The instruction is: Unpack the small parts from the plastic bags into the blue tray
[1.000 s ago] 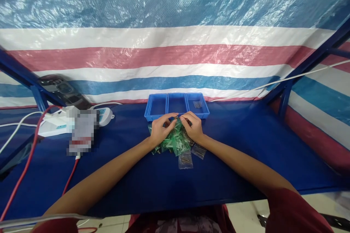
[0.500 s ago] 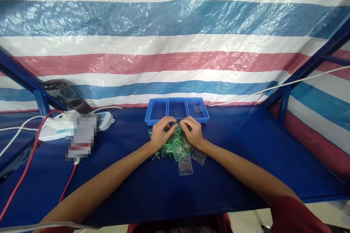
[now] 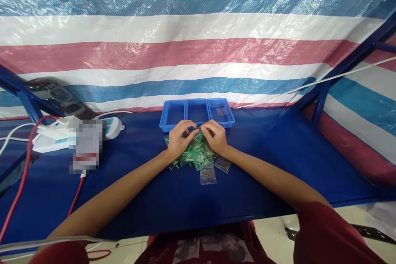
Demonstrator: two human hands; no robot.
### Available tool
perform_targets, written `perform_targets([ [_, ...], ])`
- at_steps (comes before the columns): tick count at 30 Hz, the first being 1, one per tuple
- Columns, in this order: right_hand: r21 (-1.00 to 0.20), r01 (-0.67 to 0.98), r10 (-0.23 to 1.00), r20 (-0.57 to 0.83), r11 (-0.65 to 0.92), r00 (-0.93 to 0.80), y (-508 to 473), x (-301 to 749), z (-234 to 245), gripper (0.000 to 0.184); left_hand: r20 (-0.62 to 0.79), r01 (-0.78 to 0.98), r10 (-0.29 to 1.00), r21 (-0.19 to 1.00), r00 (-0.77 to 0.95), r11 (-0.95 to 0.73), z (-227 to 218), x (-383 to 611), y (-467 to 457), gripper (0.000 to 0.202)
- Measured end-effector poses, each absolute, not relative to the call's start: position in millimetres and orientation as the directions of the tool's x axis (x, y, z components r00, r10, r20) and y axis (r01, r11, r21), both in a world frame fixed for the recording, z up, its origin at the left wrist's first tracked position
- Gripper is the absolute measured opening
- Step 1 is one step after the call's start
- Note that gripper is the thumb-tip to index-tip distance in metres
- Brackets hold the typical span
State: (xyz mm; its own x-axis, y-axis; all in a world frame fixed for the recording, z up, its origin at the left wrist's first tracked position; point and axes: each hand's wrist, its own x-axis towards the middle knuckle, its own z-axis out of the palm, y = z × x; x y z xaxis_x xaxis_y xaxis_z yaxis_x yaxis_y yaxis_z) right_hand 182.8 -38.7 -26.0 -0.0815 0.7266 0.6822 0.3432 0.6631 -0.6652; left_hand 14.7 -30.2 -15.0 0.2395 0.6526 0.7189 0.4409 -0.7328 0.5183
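A heap of small green plastic bags (image 3: 198,154) lies on the blue table in front of me. Over its far side my left hand (image 3: 179,140) and my right hand (image 3: 217,137) come together, thumbs and fingers pinched. A bit of green plastic shows between the fingertips, apparently one of the bags, though the fingers hide most of it. Two clear bags, one (image 3: 208,174) holding small brass-coloured pieces and another clear bag (image 3: 222,164) beside it, lie at the near right of the heap. Just beyond my hands stands a blue three-compartment tray (image 3: 173,129), with a clear bag (image 3: 220,111) in its right compartment.
At left, a white power strip (image 3: 113,128) with plugs and a blurred-out object (image 3: 88,144) lie among red and white cables. A dark device (image 3: 58,95) stands behind them. Striped sheeting (image 3: 198,53) hangs behind the table, between blue frame bars.
The view has tilted down, so everything sits higher in the picture and more of the floor shows. Both hands keep nearly the same pinched pose above the heap.
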Motion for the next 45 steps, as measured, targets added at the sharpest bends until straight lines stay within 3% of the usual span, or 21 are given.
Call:
perform_targets([
  [25,-0.653,0.363,0.721,0.688,0.665,-0.082,-38.1,179.6,-24.9,0.023,0.701,0.445,0.661,0.519,0.267,-0.730,-16.9,12.0,-29.0,0.019],
  [45,-0.674,0.349,0.739,0.668,0.651,-0.088,-40.5,181.0,-23.9,0.019,0.651,0.399,0.724,0.617,0.226,-0.679,-21.7,12.4,-28.8,0.024],
])
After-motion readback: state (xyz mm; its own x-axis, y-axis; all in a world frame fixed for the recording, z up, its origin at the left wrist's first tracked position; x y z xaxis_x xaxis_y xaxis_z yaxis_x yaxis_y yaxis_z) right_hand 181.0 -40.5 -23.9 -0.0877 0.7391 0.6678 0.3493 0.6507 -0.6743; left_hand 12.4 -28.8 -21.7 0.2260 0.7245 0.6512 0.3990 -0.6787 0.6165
